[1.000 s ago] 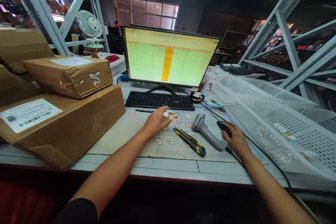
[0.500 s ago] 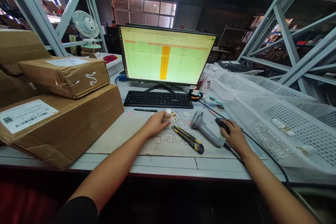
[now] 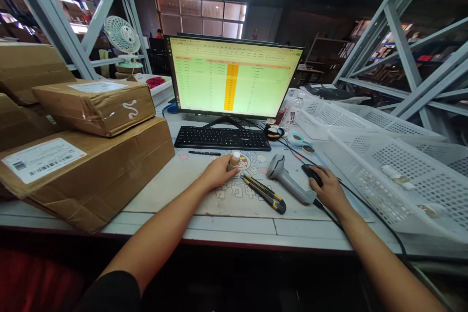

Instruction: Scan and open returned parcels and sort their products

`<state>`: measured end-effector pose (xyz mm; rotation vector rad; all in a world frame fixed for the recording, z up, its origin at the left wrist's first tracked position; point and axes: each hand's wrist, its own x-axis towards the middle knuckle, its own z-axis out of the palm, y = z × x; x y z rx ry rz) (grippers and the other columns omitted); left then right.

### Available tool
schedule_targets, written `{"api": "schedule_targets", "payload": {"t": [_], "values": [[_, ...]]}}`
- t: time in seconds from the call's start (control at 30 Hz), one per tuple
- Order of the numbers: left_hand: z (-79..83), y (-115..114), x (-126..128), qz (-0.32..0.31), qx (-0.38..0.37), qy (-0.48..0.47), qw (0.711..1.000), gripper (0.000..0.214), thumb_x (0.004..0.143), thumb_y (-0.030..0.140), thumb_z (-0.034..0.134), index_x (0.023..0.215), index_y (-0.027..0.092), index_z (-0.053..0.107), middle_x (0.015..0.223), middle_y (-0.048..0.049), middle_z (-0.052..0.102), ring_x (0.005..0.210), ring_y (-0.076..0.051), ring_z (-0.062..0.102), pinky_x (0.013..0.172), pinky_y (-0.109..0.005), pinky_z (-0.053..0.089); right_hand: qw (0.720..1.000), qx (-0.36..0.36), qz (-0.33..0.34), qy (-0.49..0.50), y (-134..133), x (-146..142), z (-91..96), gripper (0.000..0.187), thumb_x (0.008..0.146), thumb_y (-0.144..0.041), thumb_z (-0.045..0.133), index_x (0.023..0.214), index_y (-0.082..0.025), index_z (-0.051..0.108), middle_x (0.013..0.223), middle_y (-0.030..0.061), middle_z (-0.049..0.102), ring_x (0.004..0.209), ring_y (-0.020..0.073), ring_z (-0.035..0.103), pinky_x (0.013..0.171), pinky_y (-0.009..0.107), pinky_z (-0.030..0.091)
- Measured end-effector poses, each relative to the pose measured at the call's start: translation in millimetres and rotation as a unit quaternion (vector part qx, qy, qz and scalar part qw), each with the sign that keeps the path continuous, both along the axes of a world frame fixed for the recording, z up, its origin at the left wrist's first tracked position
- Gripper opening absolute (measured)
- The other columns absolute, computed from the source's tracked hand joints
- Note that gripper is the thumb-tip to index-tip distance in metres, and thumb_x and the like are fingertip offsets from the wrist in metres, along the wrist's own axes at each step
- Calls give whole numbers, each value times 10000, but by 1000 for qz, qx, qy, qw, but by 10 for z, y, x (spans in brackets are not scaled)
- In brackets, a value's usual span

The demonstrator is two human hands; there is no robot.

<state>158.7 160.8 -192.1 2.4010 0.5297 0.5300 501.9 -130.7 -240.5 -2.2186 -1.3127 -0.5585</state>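
In the head view, the left hand (image 3: 216, 173) curled part-closed around a white-capped bottle (image 3: 234, 159) just in front of the keyboard (image 3: 223, 138), apparently steadying it. The right hand (image 3: 328, 188), loosely arched, held a computer mouse (image 3: 312, 175) at the keyboard's front right, presumably for clicking. The left hand hid the bottle's base, and the text on the monitor (image 3: 234, 80), behind the keyboard, was illegible.

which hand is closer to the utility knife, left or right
Left. The left hand, holding a white-capped bottle, is just left of the far end of the utility knife; the right hand, on the black mouse, is farther off to the knife's right, beyond the barcode scanner.
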Motion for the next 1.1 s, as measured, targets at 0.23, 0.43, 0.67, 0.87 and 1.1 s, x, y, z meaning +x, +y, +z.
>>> {"api": "schedule_targets", "payload": {"t": [0.23,0.43,0.67,0.87,1.1], "values": [[35,-16,-8,-4,-2,3,1000,235,927,331,691,1120,200,659,1044,-79,748,924,-257,693,812,-329,495,1000,4,-1,15,1,-10,17,481,953,-433,506,1336,-217,700,1363,157,625,1270,344,610,1146,561,483],[77,-39,-19,3,-6,12,1000,240,927,335,694,1119,194,660,1056,-85,746,927,-266,688,807,-334,491,1000,-14,-10,12,-2,-36,41,517,967,-439,474,1359,-176,688,1394,183,610,1287,350,607,1157,555,475],[59,-30,-26,-3,-14,4,1000,281,927,335,701,1171,201,664,1063,-83,749,950,-264,693,840,-334,496,1000,1,-6,1,4,-5,1,480,961,-416,491,1332,-198,703,1374,168,628,1266,338,622,1147,557,488],[72,-34,-29,-4,-15,4,1000,292,923,321,702,1185,197,669,1065,-92,747,966,-275,695,864,-351,504,1000,0,0,5,-5,10,3,475,955,-425,509,1333,-216,707,1372,156,630,1271,336,625,1151,549,490],[84,-42,-32,-6,-11,4,1000,312,922,321,693,1208,196,667,1097,-93,754,975,-273,698,895,-357,513,1000,-4,-10,3,-7,8,8,468,948,-420,520,1343,-245,700,1379,136,628,1262,327,634,1146,537,499]]}}
